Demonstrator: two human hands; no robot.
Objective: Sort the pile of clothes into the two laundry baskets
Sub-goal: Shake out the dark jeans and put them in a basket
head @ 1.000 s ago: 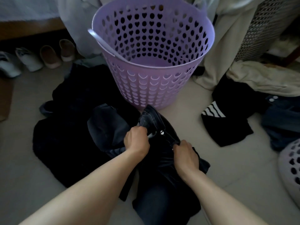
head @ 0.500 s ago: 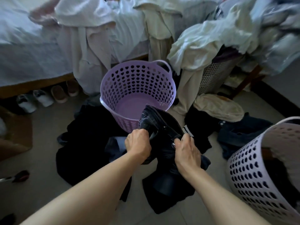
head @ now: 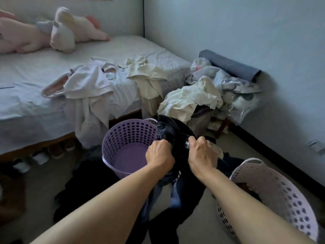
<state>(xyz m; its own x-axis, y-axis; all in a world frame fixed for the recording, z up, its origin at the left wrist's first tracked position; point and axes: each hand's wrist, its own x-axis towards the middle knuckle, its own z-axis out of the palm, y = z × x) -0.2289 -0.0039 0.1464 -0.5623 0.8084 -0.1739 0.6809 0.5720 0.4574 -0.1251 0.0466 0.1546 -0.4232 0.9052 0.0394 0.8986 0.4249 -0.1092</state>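
My left hand [head: 159, 155] and my right hand [head: 202, 154] both grip the waistband of a pair of dark jeans [head: 173, 132], held up above the floor with the legs hanging down between my arms. A purple laundry basket [head: 112, 138] with nothing in it stands just left of the jeans. A pale pinkish basket [head: 274, 189] stands at the lower right, with something dark inside. More dark clothes [head: 84, 187] lie on the floor under my left arm. Light clothes [head: 91, 85] hang over the bed's edge.
A bed [head: 35, 71] with plush toys [head: 66, 32] fills the left. A heap of pale clothes and bags [head: 211, 95] covers a mesh hamper by the wall. Shoes [head: 40, 155] sit under the bed. Bare floor shows at the right along the wall.
Both hands have lifted the jeans off the floor to above the purple basket's rim. The view has tilted up, and the bed and wall have come into sight.
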